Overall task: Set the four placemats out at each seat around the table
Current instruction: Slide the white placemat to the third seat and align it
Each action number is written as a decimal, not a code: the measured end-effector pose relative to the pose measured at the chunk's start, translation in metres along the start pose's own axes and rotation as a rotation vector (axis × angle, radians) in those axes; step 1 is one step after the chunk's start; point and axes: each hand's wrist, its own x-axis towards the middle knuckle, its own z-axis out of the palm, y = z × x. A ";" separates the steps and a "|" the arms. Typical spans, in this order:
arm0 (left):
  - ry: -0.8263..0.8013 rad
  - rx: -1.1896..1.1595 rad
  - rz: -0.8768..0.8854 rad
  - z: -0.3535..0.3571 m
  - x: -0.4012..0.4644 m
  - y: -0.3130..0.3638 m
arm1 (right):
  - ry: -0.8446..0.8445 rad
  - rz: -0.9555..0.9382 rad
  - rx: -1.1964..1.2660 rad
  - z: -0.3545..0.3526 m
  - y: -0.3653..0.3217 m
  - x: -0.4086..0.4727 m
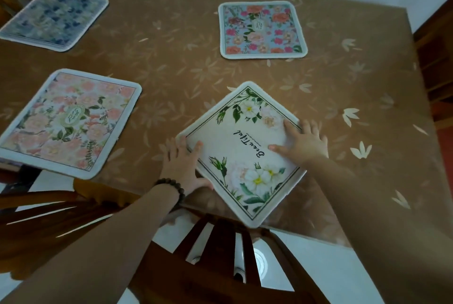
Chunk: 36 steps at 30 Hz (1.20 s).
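A white placemat with white flowers and black script (241,154) lies turned like a diamond at the near table edge, its near corner hanging past the edge. My left hand (182,167) grips its left edge, thumb under the lower side. My right hand (302,141) presses flat on its right corner, fingers spread. A pink floral placemat (68,122) lies at the near left. At the far left is a blue-patterned placemat (52,19). A blue placemat with red and pink roses (262,30) rests at the far middle.
The table (343,83) wears a brown cloth with pale leaf prints under a clear cover. A dark wooden chair back (220,242) stands right below the white placemat. Another chair (49,208) is at the near left, and wooden furniture (436,58) flanks the right side.
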 end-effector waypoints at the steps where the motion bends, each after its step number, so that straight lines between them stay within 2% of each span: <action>1: 0.009 -0.036 -0.024 -0.005 0.007 -0.006 | 0.008 0.050 0.013 0.004 -0.001 -0.009; 4: 0.068 -0.173 -0.037 -0.019 0.031 -0.016 | 0.031 0.171 0.053 0.014 -0.012 -0.040; 7: 0.192 -0.270 0.077 -0.026 0.053 -0.012 | 0.044 0.234 0.079 0.026 -0.035 -0.074; 9: 0.203 -0.358 0.101 -0.033 0.065 -0.008 | 0.065 0.259 0.092 0.031 -0.054 -0.092; 12: 0.121 -0.373 0.111 -0.044 0.086 -0.008 | 0.101 0.251 0.124 0.035 -0.074 -0.113; 15: -0.077 -0.343 0.093 -0.059 0.105 -0.005 | 0.135 0.188 0.142 0.038 -0.079 -0.126; 18: -0.112 -0.376 0.093 -0.064 0.112 0.001 | 0.164 0.143 0.104 0.036 -0.070 -0.126; 22: -0.004 -0.220 0.037 -0.048 0.084 0.008 | 0.229 0.101 0.105 0.018 -0.045 -0.098; 24: 0.025 -0.241 0.028 -0.035 0.060 0.012 | 0.224 0.030 0.133 0.007 -0.036 -0.071; 30: 0.064 -0.164 0.019 0.014 -0.008 0.029 | 0.098 -0.068 0.113 -0.021 -0.018 0.021; 33: 0.091 -0.139 -0.059 0.033 -0.024 0.035 | 0.006 -0.105 0.057 -0.027 -0.012 0.047; 36: 0.155 -0.241 -0.157 0.037 -0.026 0.039 | -0.058 -0.118 0.077 -0.027 -0.008 0.054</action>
